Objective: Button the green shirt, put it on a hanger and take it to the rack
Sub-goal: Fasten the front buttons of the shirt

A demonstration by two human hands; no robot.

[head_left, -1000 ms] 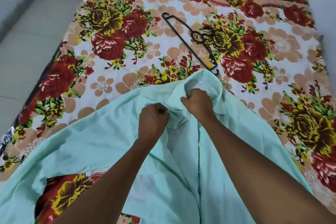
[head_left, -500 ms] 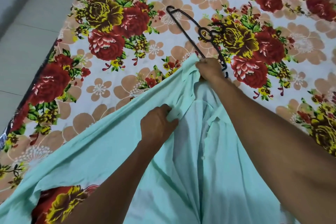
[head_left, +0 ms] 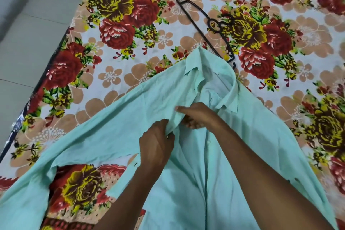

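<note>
Shirt (head_left: 214, 164) spread collar-up on the floral sheet (head_left: 121, 84), hanger (head_left: 207, 24) just beyond the collar; left hand (head_left: 156, 145) pinches the placket edge below the collar; right hand (head_left: 197, 115) has fingers curled round the opposite edge. Risk: loose, bunched cloth may pair a button with the wrong hole, leaving the front skewed; rack not visible.

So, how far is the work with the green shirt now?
Early stage. Done: the pale green cotton shirt lies spread on the floral bedsheet. In hand: the left hand and right hand both pinch the front edges below the collar, apparently for buttoning. Left: the black plastic hanger lies untouched beyond the collar; no rack is visible.
</note>
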